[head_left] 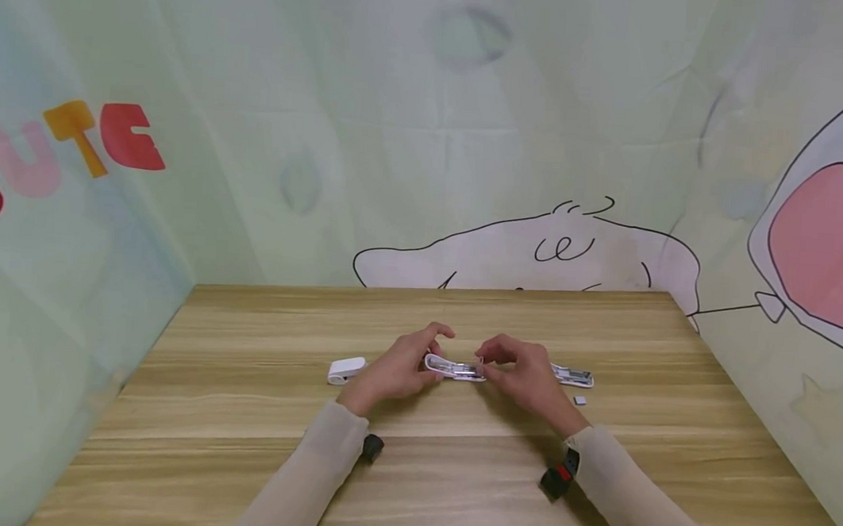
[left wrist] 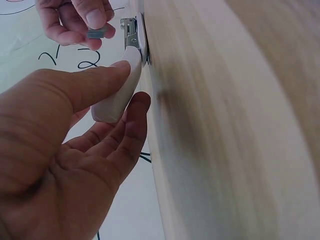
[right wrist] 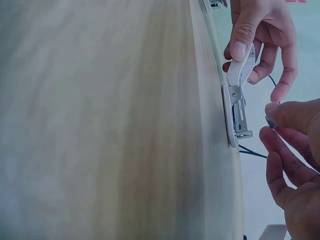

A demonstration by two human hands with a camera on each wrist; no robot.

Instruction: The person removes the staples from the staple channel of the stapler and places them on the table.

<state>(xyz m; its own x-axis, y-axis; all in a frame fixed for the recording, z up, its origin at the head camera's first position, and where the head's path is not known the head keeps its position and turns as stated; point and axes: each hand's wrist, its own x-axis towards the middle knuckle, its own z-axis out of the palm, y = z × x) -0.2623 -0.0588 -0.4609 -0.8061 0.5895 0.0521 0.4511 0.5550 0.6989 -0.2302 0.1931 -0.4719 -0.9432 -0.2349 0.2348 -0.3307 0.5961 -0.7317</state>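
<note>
An opened white stapler (head_left: pixel 464 371) lies on the wooden table between the hands, its metal channel exposed. The left hand (head_left: pixel 403 367) grips its rounded white end (left wrist: pixel 117 95), thumb on one side and fingers on the other. Between thumb and fingertips the right hand (head_left: pixel 523 373) pinches a small grey strip of staples (left wrist: pixel 96 33), held a little away from the metal end of the stapler (right wrist: pixel 240 112). The strip is mostly covered by the fingertips in the right wrist view.
A closed white stapler (head_left: pixel 347 369) lies left of the left hand. Right of the right hand lies another opened stapler (head_left: pixel 574 376), with a small grey piece (head_left: pixel 580 400) in front of it. A printed cloth hangs behind the table (head_left: pixel 424 486).
</note>
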